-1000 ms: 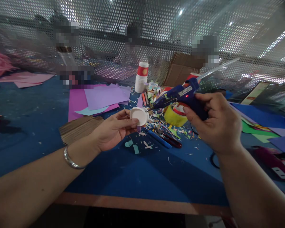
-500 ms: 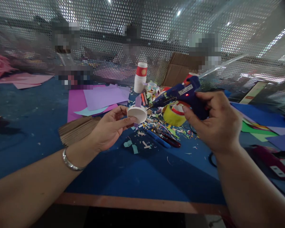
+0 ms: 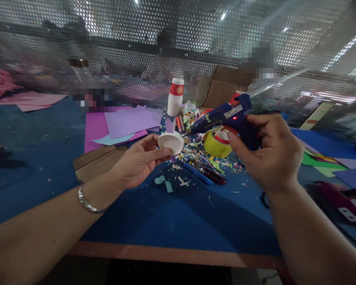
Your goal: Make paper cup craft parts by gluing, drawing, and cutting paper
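Between thumb and fingers, my left hand [image 3: 141,160] pinches a small round white paper piece [image 3: 171,143] that looks like the bottom of a paper cup. Strips of purple paper [image 3: 169,125] stick out above and below it. My right hand [image 3: 269,152] is wrapped round the handle of a dark blue glue gun [image 3: 222,114] with a lit red light. A long clear glue stick [image 3: 280,82] juts from its back. The gun's metal nozzle is right by the right edge of the white piece; whether they touch I cannot tell.
Beyond my hands stands a stack of paper cups [image 3: 176,97]. Yellow tape [image 3: 217,144], a blue pen-like tool [image 3: 197,173] and dark red-handled pliers [image 3: 213,175] lie among paper scraps. Purple sheets [image 3: 133,120] and corrugated cardboard [image 3: 97,162] lie left; a power strip [image 3: 341,202] lies right.
My left hand has tilted and turned the white piece, so its purple strips show differently above the rim. It has shifted slightly left. The glue gun stays near its edge.
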Demonstrator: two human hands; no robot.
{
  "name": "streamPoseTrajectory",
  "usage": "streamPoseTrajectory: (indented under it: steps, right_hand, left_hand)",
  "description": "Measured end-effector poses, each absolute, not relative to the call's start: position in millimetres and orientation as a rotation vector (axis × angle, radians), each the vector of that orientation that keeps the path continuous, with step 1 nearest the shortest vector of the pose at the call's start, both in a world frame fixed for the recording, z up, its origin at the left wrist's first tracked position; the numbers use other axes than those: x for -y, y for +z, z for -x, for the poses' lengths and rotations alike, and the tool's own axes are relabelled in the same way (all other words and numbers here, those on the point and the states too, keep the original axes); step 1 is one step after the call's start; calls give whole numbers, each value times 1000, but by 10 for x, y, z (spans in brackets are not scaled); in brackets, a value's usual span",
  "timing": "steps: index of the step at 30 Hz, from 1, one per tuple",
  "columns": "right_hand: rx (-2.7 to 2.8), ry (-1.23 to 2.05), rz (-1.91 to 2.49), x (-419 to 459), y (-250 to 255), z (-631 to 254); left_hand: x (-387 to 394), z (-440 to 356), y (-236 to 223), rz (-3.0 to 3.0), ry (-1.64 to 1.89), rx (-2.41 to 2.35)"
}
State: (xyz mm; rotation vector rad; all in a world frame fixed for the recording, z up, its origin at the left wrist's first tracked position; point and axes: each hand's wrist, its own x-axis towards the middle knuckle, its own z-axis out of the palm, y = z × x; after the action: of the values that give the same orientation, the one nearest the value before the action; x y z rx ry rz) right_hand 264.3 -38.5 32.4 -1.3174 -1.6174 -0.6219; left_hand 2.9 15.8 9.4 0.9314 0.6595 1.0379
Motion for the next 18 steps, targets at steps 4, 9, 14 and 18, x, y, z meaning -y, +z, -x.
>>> streamPoseTrajectory:
  steps: [4, 9, 14, 18]
  right_hand:
    - [1620, -594, 1319, 382, 312, -2649]
    - [1646, -586, 1303, 380, 302, -2631]
    - [1645, -549, 1296, 395, 306, -2604]
    - [1620, -492, 1286, 386, 301, -2620]
  left_hand:
    - [-137, -31, 119, -944, 994, -672]
    - [-130, -18, 123, -1011, 925, -626]
    - [-130, -20, 117, -1044, 920, -591]
    - [-131, -15, 116, -1068, 930, -611]
